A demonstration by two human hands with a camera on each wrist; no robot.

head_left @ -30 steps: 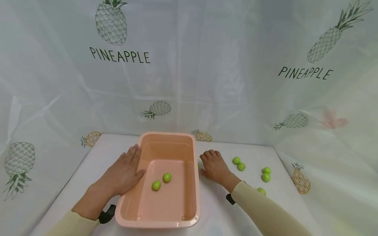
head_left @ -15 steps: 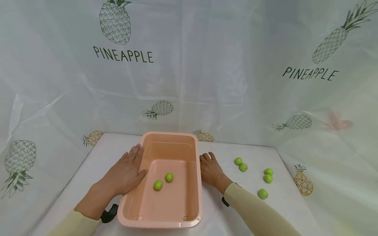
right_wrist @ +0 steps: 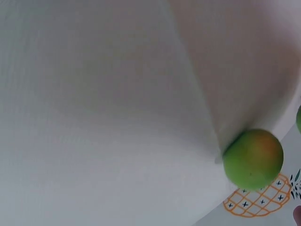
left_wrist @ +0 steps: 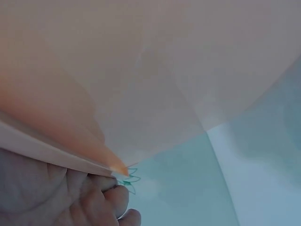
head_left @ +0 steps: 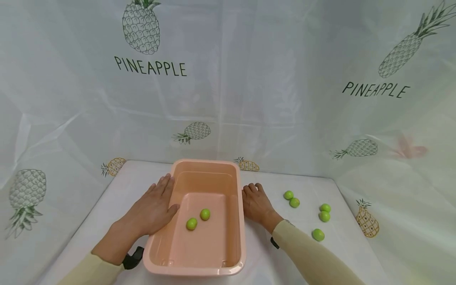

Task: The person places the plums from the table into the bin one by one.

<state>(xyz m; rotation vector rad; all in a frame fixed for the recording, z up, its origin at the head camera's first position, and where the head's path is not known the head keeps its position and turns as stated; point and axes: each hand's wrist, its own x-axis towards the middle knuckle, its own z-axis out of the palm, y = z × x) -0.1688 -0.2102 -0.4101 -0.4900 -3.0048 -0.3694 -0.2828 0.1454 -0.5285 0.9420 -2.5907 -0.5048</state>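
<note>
One left hand (head_left: 151, 210) lay with straight fingers against the left rim of a pink tub (head_left: 192, 271) on the desk (head_left: 132, 182). Two green balls (head_left: 191, 223) sat inside. Outside its right wall, the right hand (head_left: 257, 206) bent its fingers near another green ball (right_wrist: 254, 161), its hold impossible to tell. Five loose balls (head_left: 318, 234) lay toward the desk's right edge
</note>
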